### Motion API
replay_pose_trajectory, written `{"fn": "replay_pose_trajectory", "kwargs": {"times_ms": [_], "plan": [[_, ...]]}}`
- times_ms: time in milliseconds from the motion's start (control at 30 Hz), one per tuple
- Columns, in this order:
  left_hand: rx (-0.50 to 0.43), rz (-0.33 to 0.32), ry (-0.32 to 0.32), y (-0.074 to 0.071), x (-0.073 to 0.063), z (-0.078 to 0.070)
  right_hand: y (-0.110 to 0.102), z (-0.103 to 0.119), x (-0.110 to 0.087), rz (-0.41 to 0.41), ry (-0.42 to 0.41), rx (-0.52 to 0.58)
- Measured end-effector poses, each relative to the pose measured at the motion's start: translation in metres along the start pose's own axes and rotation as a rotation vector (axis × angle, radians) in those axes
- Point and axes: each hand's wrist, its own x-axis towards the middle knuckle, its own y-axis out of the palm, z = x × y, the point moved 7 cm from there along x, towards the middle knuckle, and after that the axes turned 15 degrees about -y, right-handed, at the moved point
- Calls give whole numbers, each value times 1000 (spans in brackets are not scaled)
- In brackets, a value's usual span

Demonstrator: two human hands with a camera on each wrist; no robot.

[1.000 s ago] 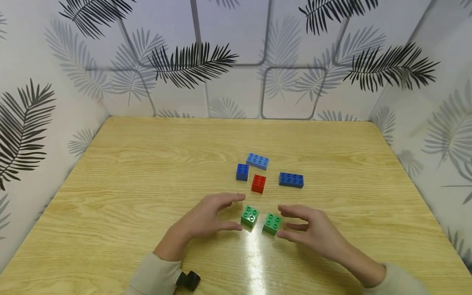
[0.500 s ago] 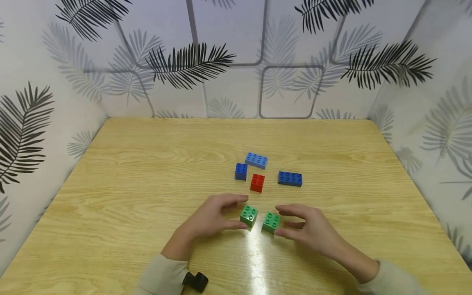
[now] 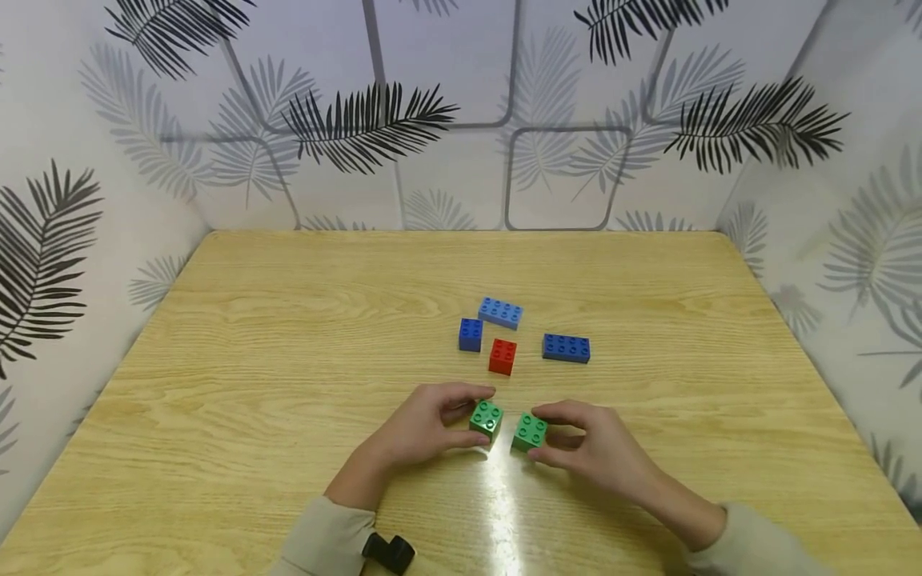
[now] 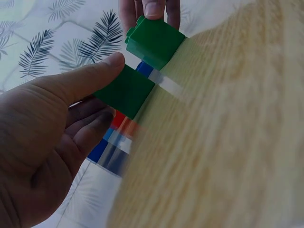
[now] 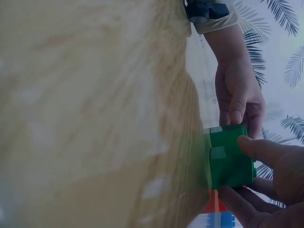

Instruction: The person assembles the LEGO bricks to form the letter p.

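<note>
Two green toy building bricks with studs on top stand a small gap apart on the table. My left hand [image 3: 428,424] has its thumb and index finger at the near and far sides of the left green brick [image 3: 486,419], pinching it. Likewise my right hand [image 3: 601,444] pinches the right green brick [image 3: 530,432] between thumb and fingers. In the left wrist view, the left thumb lies on the edge of its green brick [image 4: 126,92]. The right wrist view shows the right thumb against its green brick [image 5: 232,164], largely covering the other one behind.
Beyond the hands lie a red brick [image 3: 503,357], a small blue brick [image 3: 471,334], a long light-blue brick [image 3: 500,313] and a long dark-blue brick [image 3: 566,348]. The wooden table [image 3: 252,320] meets a leaf-patterned wall covering at the back and sides.
My left hand has moved right and its fingers have come in around the left green brick. My right hand has come slightly left, its thumb and fingers closing in on the right green brick.
</note>
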Motion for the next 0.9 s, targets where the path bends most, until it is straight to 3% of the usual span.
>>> {"fn": "replay_pose_trajectory", "kwargs": {"times_ms": [467,900], "plan": [[-59,13,-13,-2,0,8,8,-2,4,-7,58,9],[-161,43,-51,2,4,17,12,-5,6,-25,114,96]]}}
